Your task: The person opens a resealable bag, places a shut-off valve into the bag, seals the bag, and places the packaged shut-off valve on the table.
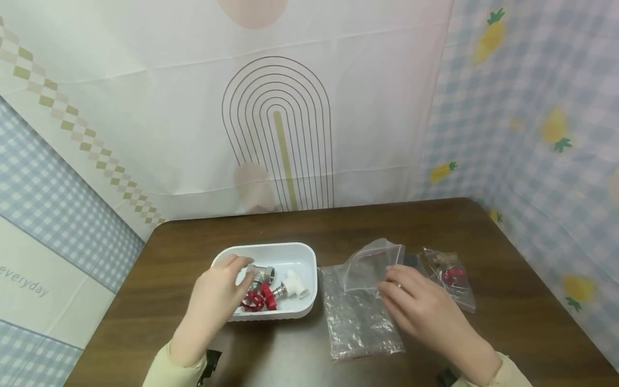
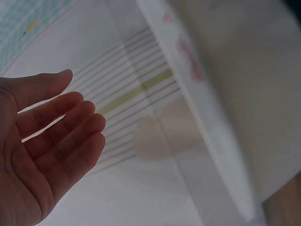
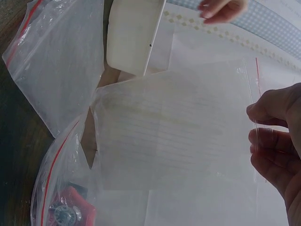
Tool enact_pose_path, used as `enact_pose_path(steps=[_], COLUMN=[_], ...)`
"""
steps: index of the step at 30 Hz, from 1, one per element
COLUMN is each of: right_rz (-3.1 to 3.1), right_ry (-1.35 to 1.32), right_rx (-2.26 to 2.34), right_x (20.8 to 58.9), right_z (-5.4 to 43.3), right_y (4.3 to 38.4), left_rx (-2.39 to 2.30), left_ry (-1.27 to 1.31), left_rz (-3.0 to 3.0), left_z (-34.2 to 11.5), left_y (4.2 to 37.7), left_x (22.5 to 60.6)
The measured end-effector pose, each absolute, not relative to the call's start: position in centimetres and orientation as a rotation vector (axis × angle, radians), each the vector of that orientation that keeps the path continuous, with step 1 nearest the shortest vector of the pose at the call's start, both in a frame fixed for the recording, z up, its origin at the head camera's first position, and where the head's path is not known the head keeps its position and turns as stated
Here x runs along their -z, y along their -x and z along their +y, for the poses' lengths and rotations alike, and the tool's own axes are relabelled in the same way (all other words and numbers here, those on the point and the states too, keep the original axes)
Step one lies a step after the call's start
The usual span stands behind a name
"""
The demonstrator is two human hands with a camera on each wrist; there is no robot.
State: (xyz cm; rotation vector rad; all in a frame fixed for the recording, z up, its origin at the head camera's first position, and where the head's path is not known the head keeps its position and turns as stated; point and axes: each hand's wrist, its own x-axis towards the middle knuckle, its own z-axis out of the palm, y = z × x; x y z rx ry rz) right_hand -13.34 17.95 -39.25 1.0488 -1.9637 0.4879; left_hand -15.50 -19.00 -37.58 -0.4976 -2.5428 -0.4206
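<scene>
My right hand (image 1: 420, 306) pinches a clear zip bag (image 1: 368, 269) near its red-lined opening. In the right wrist view this bag (image 3: 174, 132) hangs flat and see-through from thumb and fingertips. My left hand (image 1: 217, 293) is over the left side of a white plastic tray (image 1: 313, 269), fingers gently bent. In the left wrist view nothing lies between thumb and fingers of that hand (image 2: 56, 136). Inside the tray are red-handled valves (image 1: 253, 301), a grey metal pipe fitting (image 1: 268, 274) and a white plastic pipe tee (image 1: 296, 285). The left hand partly hides them.
Flat clear bags (image 1: 360, 328) lie on the brown table (image 1: 232, 228) right of the tray. Farther right, a filled zip bag (image 1: 459, 293) contains a red-handled part (image 1: 453, 276). A patterned cloth (image 1: 184, 134) hangs behind the table, with a checked one (image 1: 532, 177) at right.
</scene>
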Motion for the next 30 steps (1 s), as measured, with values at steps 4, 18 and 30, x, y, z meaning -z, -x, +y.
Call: enact_pose_path(steps=[4,18,30], right_rz=[-1.962,-1.960,-1.973], right_ry=[-1.035,-1.046,-1.062], right_rx=[-0.475,-0.464,-0.436], right_x=[39.3,39.6,39.9], right_z=[17.9,17.9,17.8], right_y=[13.4,13.4,13.2], left_rx=[0.439,0.482,0.405], left_ry=[0.550,0.606,0.720], left_rz=[-2.644,-3.047,-3.127], left_z=[-17.8,-17.1,-17.1], left_y=[15.7,16.7,18.2], left_x=[39.4,41.6,42.0])
